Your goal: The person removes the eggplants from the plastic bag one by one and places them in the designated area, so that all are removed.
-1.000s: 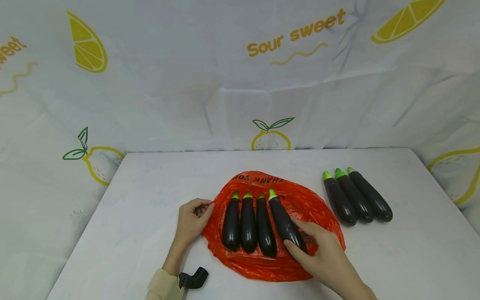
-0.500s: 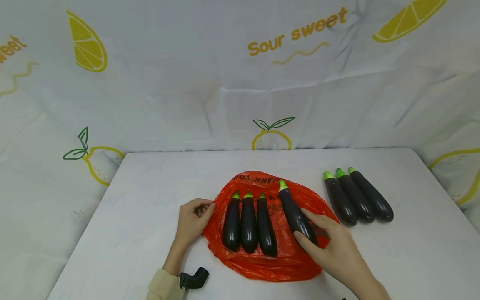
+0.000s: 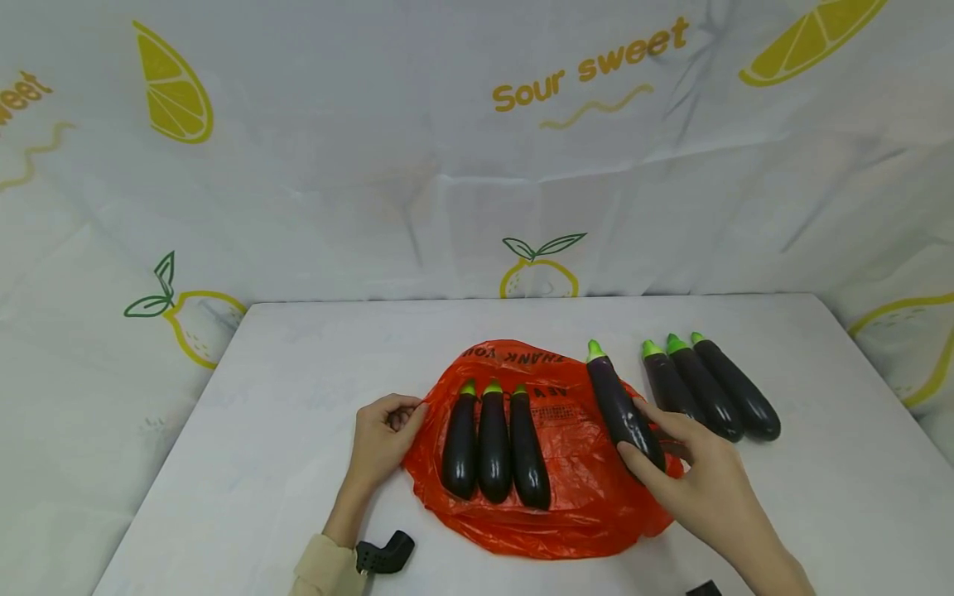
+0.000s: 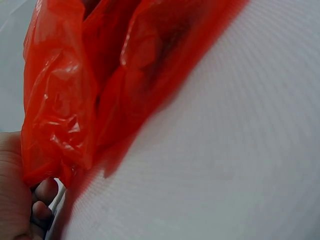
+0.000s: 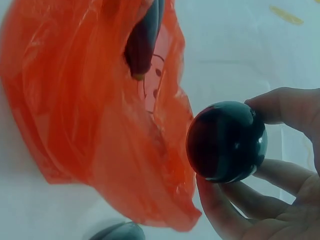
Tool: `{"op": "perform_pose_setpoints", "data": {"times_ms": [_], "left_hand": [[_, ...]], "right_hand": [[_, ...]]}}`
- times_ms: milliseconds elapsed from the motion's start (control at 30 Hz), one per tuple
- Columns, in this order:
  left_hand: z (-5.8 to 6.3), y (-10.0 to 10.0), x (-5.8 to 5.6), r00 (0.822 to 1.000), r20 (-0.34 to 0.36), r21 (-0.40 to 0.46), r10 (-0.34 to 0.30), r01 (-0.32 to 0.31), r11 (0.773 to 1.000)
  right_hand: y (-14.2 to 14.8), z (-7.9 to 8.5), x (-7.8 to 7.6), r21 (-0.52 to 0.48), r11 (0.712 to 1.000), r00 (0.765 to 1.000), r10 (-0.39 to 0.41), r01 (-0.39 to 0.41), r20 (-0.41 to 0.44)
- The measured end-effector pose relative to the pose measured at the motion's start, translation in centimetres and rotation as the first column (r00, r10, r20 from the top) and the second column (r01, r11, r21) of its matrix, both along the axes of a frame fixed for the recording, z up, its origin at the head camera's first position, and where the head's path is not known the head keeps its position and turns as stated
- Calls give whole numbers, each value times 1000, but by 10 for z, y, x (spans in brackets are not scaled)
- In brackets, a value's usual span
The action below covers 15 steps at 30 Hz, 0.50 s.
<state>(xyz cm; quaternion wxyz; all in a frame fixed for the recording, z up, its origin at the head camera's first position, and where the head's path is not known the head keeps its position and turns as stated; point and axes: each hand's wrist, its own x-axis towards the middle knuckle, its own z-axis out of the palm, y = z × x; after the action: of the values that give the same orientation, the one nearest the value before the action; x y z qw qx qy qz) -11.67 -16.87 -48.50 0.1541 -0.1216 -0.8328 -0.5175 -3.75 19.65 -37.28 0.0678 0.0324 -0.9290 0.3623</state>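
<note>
A red plastic bag (image 3: 589, 526) lies spread on the table with three eggplants (image 3: 493, 447) side by side on it. My left hand (image 3: 382, 439) pinches the bag's left edge; the left wrist view shows the red film (image 4: 60, 100) caught at the fingers. My right hand (image 3: 696, 463) grips a dark eggplant (image 3: 624, 414) with a green stem end, held over the bag's right side. In the right wrist view its rounded end (image 5: 227, 142) sits between thumb and fingers. Just right of the bag lie three more eggplants (image 3: 734, 389), one partly hidden by the right hand.
The white table (image 3: 261, 463) runs back to a white cloth backdrop (image 3: 335, 182) printed with lemons. A black wrist-camera mount (image 3: 385, 553) sticks out by the left wrist.
The right hand has carried its eggplant up off the row and rightward, from beside the three on the bag to the bag's right edge. The left hand stays put.
</note>
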Motion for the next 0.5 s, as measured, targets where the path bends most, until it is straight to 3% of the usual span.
{"op": "perform_pose_setpoints", "data": {"times_ms": [300, 500], "left_hand": [[1, 0, 0, 1000, -2, -1, 0, 0, 1000], [0, 0, 0, 1000, 9, 1, 0, 0, 1000]], "right_hand": [[15, -2, -5, 14, 1000, 993, -8, 10, -119], [27, -4, -10, 14, 999, 988, -34, 36, -153]]}}
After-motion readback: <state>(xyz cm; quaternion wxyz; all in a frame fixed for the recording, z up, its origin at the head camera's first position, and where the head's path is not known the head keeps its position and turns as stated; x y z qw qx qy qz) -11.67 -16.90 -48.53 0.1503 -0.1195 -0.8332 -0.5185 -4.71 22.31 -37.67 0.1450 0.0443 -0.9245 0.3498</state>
